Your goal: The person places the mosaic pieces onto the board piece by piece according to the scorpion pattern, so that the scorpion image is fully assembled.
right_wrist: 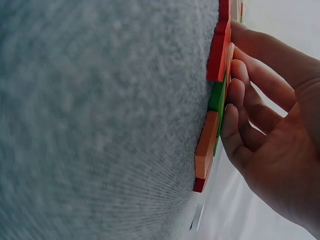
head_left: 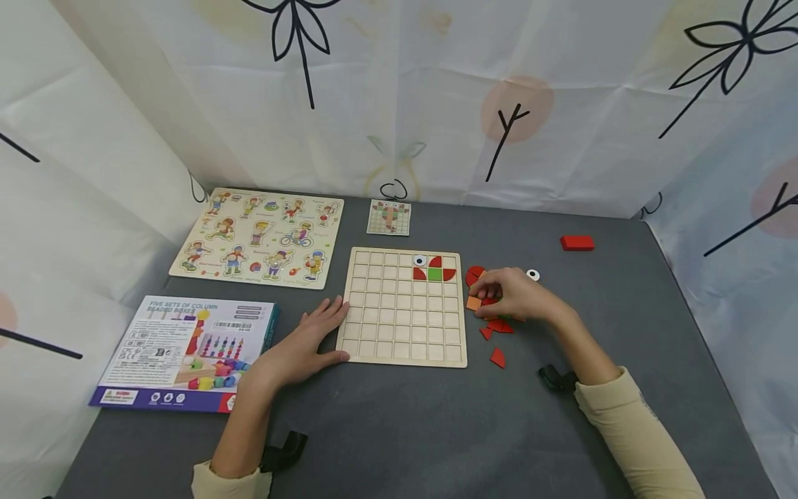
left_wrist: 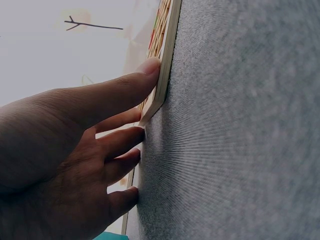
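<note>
A square wooden grid board (head_left: 399,326) lies mid-table, with an eye tile (head_left: 420,260), a green square and several red curved pieces set in its upper right cells. My left hand (head_left: 312,339) rests against the board's left edge, fingers spread; in the left wrist view the thumb (left_wrist: 145,70) touches the board's edge (left_wrist: 167,65). Beside the board's right edge, my right hand (head_left: 514,294) reaches over a pile of loose pieces. Its thumb and index finger pinch an orange square (head_left: 474,303). Red pieces (right_wrist: 216,55), green pieces (right_wrist: 217,95) and an orange block (right_wrist: 205,142) lie under the fingers.
A small pattern card (head_left: 389,217) lies behind the board. To the left are a picture puzzle board (head_left: 255,239) and a purple-edged box (head_left: 156,346). A red block (head_left: 577,243) sits at the back right, and a white ring-like piece (head_left: 533,275) beyond the right hand.
</note>
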`<state>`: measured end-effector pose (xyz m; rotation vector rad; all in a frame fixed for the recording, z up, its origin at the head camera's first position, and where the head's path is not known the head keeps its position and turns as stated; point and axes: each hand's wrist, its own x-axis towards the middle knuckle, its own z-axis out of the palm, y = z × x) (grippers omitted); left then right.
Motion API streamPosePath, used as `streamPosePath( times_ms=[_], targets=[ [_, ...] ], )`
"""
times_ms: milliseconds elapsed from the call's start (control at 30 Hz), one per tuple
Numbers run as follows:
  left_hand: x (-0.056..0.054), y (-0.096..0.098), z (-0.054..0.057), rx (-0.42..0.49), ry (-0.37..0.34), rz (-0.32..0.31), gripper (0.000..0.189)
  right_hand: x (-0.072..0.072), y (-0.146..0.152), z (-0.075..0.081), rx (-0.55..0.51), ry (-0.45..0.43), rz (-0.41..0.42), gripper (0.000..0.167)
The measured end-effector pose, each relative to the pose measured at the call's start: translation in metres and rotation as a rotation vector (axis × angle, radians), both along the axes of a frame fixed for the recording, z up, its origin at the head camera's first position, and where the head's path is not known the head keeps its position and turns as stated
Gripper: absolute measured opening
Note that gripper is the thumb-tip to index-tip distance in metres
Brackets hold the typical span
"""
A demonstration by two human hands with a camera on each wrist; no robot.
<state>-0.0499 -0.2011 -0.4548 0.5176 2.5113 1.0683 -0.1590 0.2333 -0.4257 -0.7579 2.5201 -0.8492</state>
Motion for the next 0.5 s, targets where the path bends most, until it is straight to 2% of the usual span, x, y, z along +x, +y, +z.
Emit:
streamPosePath(
  times_ms=[100,133,200,333,367,500],
  targets=[
    [0.001,0.000,0.001,0.002,0.001,-0.001,0.097,0.000,-0.002,0.000,0.003,0.019,0.013,0.029],
    [0.001,-0.001,-0.002,0.004,0.006,-0.001,0.096,0.000,-0.002,0.000,0.007,0.026,0.019,0.029],
    [0.002,0.001,0.006,-0.010,-0.007,-0.001,0.096,0.000,-0.002,0.000,0.015,0.037,0.027,0.029],
    [0.002,0.004,0.012,-0.030,-0.027,0.006,0.093,0.000,-0.003,-0.001,0.022,0.059,0.053,0.027],
    [0.002,0.005,0.017,-0.035,-0.032,0.006,0.093,0.000,-0.003,-0.001,0.021,0.060,0.058,0.027],
    [0.002,0.005,0.014,-0.027,-0.018,0.005,0.094,0.001,-0.004,0.000,0.020,0.060,0.064,0.026]
  ],
)
